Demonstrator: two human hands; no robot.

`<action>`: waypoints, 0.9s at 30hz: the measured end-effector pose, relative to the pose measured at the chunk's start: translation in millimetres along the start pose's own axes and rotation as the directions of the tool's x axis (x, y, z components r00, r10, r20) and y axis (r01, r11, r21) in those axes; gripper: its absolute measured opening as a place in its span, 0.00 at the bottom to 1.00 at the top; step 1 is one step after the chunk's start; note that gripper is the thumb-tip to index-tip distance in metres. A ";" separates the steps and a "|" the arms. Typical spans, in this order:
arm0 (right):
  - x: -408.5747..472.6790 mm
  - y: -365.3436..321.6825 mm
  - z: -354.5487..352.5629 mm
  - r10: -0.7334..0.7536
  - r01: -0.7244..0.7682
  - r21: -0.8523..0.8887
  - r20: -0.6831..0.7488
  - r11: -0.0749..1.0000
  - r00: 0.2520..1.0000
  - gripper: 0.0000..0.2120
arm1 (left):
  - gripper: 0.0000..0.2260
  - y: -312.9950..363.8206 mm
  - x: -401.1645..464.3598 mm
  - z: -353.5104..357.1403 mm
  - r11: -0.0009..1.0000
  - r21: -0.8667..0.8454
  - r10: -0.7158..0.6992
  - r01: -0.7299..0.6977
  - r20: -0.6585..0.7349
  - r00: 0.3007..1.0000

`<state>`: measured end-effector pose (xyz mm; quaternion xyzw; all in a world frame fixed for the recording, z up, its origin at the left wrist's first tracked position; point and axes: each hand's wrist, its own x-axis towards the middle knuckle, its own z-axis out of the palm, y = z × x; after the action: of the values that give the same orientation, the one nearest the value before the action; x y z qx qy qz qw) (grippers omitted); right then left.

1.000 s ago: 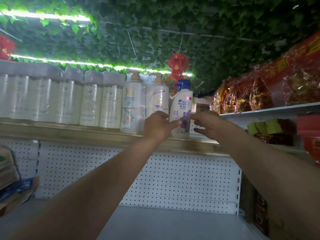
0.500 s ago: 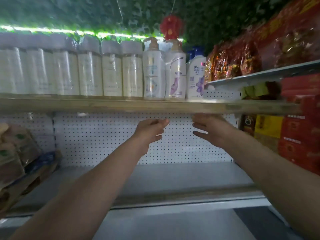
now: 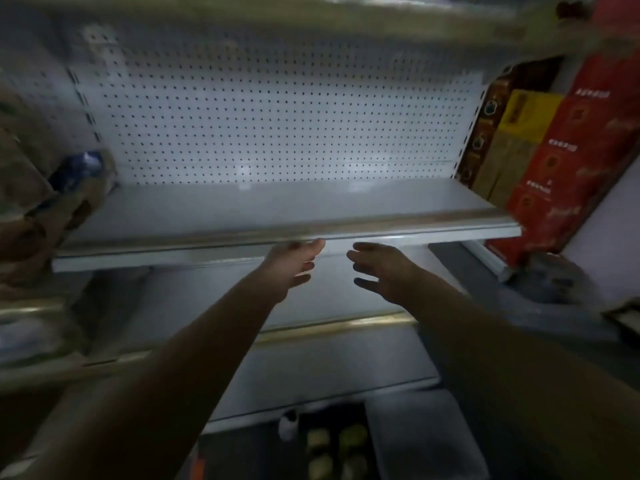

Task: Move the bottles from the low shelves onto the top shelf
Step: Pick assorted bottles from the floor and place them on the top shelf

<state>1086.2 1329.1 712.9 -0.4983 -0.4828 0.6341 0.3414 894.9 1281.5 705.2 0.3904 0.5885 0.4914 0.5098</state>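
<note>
My left hand and my right hand reach forward side by side, fingers loose and holding nothing, just in front of the edge of a white middle shelf. That shelf is bare in front of a white pegboard back. Far below, near the floor, several small yellow-green bottle tops and a white cap show dimly. The top shelf is only a blurred edge at the upper border, and the bottles on it are out of view.
Red and yellow boxes stand at the right of the shelf. Brown bags and a blue pack lie at the left. A lower white shelf with a gold strip sits under my arms. A grey bin is at the bottom.
My view has tilted down from the top shelf to the lower shelves. Both hands let go of the blue-capped bottle on the top shelf and dropped to the middle shelf's edge.
</note>
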 end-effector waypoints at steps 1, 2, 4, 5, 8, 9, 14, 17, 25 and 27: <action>-4.9 13.2 0.9 0.040 -0.040 0.001 0.011 0.999 0.999 0.26 | 0.20 -15.5 -3.4 -1.5 0.999 0.005 -0.040 0.040 -0.009 0.999; -8.2 26.6 0.9 0.075 -0.075 0.000 0.022 0.997 0.997 0.26 | 0.19 -30.7 -6.3 -2.5 0.997 0.011 -0.080 0.080 -0.018 0.997; -10.8 51.9 1.0 0.146 -0.146 -0.010 0.018 0.989 0.989 0.26 | 0.17 -59.5 -11.2 -2.6 0.987 0.001 -0.160 0.160 -0.021 0.987; -10.2 62.1 1.2 0.171 -0.171 -0.009 0.009 0.985 0.985 0.26 | 0.16 -70.2 -13.1 -2.4 0.982 -0.006 -0.188 0.188 -0.022 0.982; -4.9 90.7 0.1 0.236 -0.236 0.001 -0.015 0.972 0.972 0.25 | 0.14 -98.8 -16.7 0.0 0.966 -0.048 -0.257 0.255 -0.046 0.965; -2.0 100.0 -2.4 0.256 -0.256 0.013 -0.015 0.967 0.967 0.25 | 0.15 -108.3 -15.5 1.1 0.961 -0.064 -0.274 0.271 -0.059 0.960; 4.3 141.9 -23.3 0.328 -0.329 0.071 0.021 0.942 0.944 0.26 | 0.23 -154.1 -16.8 14.4 0.937 -0.115 -0.341 0.329 -0.105 0.934; 10.5 169.1 -38.3 0.367 -0.368 0.026 0.017 0.930 0.930 0.27 | 0.18 -178.5 -17.1 26.3 0.915 -0.143 -0.393 0.376 -0.117 0.912; 30.9 239.9 -65.4 0.509 -0.497 -0.141 0.067 0.856 0.858 0.23 | 0.09 -236.2 -20.4 56.8 0.869 -0.114 -0.492 0.482 -0.087 0.866; 35.9 257.4 -65.8 0.551 -0.540 -0.132 0.075 0.831 0.831 0.17 | 0.04 -251.6 -22.2 60.8 0.857 -0.118 -0.513 0.502 -0.106 0.852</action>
<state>1152.1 1302.4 454.4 -0.5969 -0.3711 0.7053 0.0923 969.0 1217.7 464.6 0.1652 0.6819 0.3892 0.5969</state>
